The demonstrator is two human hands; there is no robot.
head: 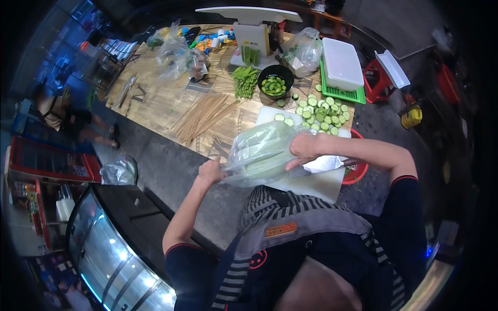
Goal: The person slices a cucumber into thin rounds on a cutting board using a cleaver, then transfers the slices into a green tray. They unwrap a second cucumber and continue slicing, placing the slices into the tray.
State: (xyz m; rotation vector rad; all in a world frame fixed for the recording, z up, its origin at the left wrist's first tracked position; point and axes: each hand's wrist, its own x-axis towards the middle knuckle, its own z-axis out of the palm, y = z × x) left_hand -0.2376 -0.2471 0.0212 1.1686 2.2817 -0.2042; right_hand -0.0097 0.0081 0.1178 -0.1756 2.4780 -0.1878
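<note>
My left hand [211,171] pinches the gathered end of a clear plastic bag [258,149] and holds it out to the left. Long pale green vegetables, apparently in foam netting, fill the bag. My right hand [305,149] grips the bag's other side, above a white cutting board [319,188]. Just under that hand lies a broad-bladed kitchen knife [327,165], its dark handle pointing right and part of its blade hidden. Beyond the bag, many cucumber slices [323,112] are heaped at the board's far side and on the wooden table [155,93].
Wooden skewers [204,116] lie loose left of the board. Behind are cut green stalks [245,81], a black bowl [275,81] of small green fruits, a scale [253,39] and a white lidded box [342,64] on a green tray. A red basin [358,173] stands below, right. A person [58,109] is far left.
</note>
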